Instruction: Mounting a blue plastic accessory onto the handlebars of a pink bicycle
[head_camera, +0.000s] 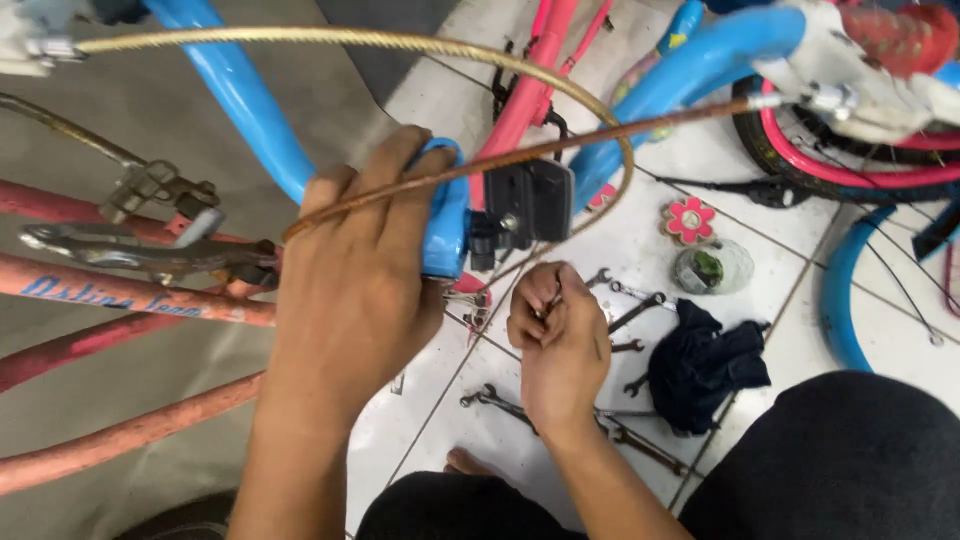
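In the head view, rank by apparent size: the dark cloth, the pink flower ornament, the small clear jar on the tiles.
1. dark cloth, clearly largest.
2. small clear jar.
3. pink flower ornament, only slightly smaller than the jar; those two look nearly alike.

Glossy blue painted frame (240, 95); rusty cable (560, 150); matt dark cloth (705, 365).

Both forearms are bare to the lower frame edge, with no sleeves, watch or rings on the left hand (350, 290) or right hand (555, 335). Below the right hand, black trousers (840, 460) cover both legs. Between the legs shows a bare toe (465, 463).
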